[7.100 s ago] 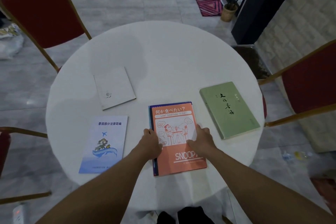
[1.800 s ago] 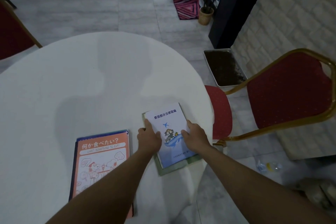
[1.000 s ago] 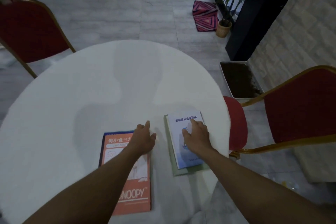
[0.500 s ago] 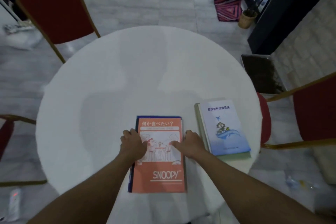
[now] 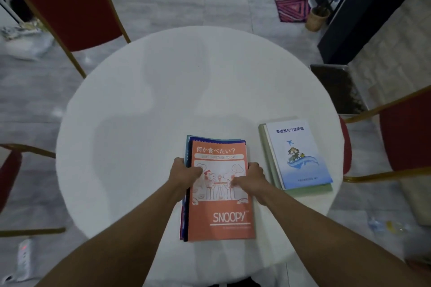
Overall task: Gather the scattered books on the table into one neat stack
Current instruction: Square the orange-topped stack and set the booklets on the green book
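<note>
An orange Snoopy book [image 5: 221, 214] lies on top of a dark blue book whose edge [image 5: 185, 216] shows at its left, near the front of the round white table [image 5: 144, 112]. My left hand [image 5: 184, 173] grips the pile's left edge and my right hand [image 5: 248, 179] grips its right edge, thumbs on the cover. To the right, a light blue booklet [image 5: 298, 154] rests on a pale green book [image 5: 270, 165], with a white edge between them.
Red chairs with gold frames stand at the back left [image 5: 70, 4], the left [image 5: 9, 170] and the right [image 5: 405, 133]. A tray of soil [image 5: 338, 88], a potted plant [image 5: 317, 18] and a patterned cushion [image 5: 291, 0] sit on the floor beyond.
My hands left the blue booklet pile and moved to the Snoopy pile. In the last half second they shifted from resting on the cover to gripping both side edges.
</note>
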### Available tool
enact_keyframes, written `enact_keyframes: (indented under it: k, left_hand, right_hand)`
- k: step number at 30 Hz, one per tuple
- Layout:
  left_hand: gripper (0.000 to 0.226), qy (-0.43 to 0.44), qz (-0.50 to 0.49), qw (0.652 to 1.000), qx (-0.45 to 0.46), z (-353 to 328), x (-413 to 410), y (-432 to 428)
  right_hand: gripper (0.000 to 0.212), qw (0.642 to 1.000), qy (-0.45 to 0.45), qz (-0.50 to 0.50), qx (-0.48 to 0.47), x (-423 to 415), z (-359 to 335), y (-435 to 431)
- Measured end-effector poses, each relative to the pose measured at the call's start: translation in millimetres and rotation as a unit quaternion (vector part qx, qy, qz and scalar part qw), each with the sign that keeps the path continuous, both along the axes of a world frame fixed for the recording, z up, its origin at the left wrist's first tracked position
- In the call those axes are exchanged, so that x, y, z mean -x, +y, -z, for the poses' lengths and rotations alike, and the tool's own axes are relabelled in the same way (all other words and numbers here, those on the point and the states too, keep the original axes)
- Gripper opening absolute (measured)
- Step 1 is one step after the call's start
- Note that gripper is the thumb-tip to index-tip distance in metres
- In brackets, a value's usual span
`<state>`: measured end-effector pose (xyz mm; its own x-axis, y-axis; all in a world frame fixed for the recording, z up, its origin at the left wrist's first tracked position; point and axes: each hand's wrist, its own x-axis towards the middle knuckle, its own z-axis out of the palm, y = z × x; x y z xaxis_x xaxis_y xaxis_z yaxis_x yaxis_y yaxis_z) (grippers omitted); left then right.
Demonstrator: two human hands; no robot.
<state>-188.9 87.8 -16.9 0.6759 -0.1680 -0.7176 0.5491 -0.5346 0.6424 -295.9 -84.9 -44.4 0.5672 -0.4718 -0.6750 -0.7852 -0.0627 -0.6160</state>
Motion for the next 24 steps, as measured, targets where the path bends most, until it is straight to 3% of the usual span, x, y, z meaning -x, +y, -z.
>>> enact_keyframes:
  k: [4,8,13,17,24]
  left_hand:
    - [0.042,-0.029,-0.012,0.997,0.066,-18.8,-4.1,3.4]
    - [0.039,-0.130,0.029,0.984,0.117,-49.1,-15.3,-0.6]
    - [0.045,-0.233,0.022,0.953,0.192,-84.3,-30.8,-8.6]
    - [0.048,-0.292,0.018,0.935,0.202,-91.6,-31.0,-9.7]
    - [0.053,-0.343,0.117,0.924,0.124,-81.9,-35.0,-8.8]
  right_hand:
    - [0.063,0.995,-0.050,0.057,-0.066,-1.5,-14.8,1.1]
    - [0.077,0.982,-0.173,0.080,-0.016,-14.5,-42.8,-1.5]
    - [0.053,0.946,-0.305,0.108,0.035,-37.1,-74.9,-2.3]
    - [0.043,0.931,-0.332,0.128,0.080,-41.8,-81.8,-3.3]
    - [0.053,0.929,-0.354,0.066,0.087,-33.4,-71.6,-5.6]
